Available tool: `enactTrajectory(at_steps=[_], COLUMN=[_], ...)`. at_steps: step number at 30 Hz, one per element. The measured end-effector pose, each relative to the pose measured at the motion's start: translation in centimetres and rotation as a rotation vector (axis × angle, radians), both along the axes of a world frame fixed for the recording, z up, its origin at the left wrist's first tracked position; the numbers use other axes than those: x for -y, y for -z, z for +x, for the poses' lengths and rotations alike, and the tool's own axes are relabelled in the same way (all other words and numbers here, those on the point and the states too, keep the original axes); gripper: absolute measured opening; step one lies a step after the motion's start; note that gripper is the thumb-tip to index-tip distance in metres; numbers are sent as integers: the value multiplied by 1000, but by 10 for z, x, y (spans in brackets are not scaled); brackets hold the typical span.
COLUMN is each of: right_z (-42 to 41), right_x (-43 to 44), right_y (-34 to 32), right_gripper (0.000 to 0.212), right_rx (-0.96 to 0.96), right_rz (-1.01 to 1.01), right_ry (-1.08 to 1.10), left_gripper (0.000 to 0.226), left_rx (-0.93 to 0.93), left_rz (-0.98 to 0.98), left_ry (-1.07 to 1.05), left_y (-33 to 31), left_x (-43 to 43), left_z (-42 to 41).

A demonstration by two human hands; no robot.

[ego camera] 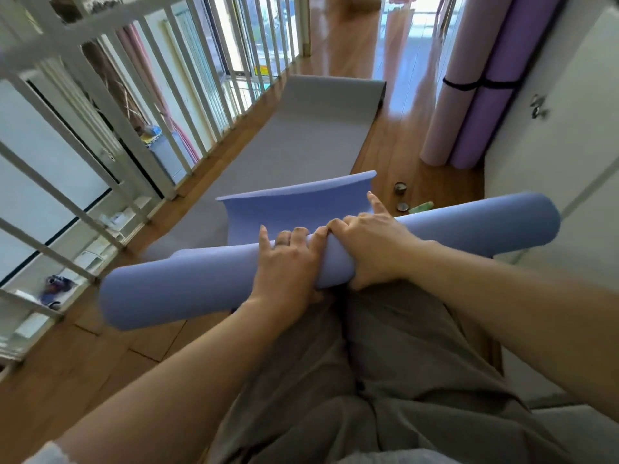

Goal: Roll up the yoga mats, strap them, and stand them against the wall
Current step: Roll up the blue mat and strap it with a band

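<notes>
A blue yoga mat (174, 293) is rolled into a thick tube held up across my lap, its loose end flap (294, 209) still sticking up behind the roll. My left hand (288, 266) grips the middle of the roll from above, fingers curled over it. Beside it, my right hand (371, 249) also grips the roll, index finger pointing up along the flap. A grey yoga mat (301, 135) lies flat on the wooden floor ahead. Two rolled mats, pink (449, 105) and purple (482, 112), stand against the right wall, bound by a black strap (479, 84).
A white railing (140, 105) runs along the left side. Small round tins (400, 188) and a green object (420, 207) lie on the floor near the standing mats. A white cabinet door (569, 128) with a metal knob is at right. My grey trousers fill the foreground.
</notes>
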State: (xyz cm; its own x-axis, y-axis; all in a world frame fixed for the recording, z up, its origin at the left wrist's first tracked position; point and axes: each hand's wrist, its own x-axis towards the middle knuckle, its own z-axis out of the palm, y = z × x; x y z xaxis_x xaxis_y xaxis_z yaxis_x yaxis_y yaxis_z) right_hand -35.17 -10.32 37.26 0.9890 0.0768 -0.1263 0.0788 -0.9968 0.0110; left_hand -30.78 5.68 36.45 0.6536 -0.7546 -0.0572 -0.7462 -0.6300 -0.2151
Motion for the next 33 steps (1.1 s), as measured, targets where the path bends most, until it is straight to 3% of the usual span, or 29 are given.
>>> enactTrajectory(at_steps=[7,11,15,23,29,33], right_z=[-26,-60,-63,-63,-32,-31], right_x=[-9,-30,-29,-34,-21,-24], right_y=[-41,-30,-23,-17,-28,-25], right_gripper=[72,73,77,94,86,96], right_rx=[-53,-145,-191,-63,-233,-224], right_rz=[-11,-22,30,-51,88,52], right_ry=[-73,-124,-77,-12,14,23], left_gripper=[96,100,101,104,103,103], left_rx=[2,-83,-143,-513,-198,-251], left_rz=[37,152,131,123,165,73], left_ry=[41,71,89,95,28,22], left_y=[-45,-38,-30,-40,-26,-23], left_x=[-10,-28,-25,-7,-8,-7], left_z=[-25,-59,-55,-1,-34,-20])
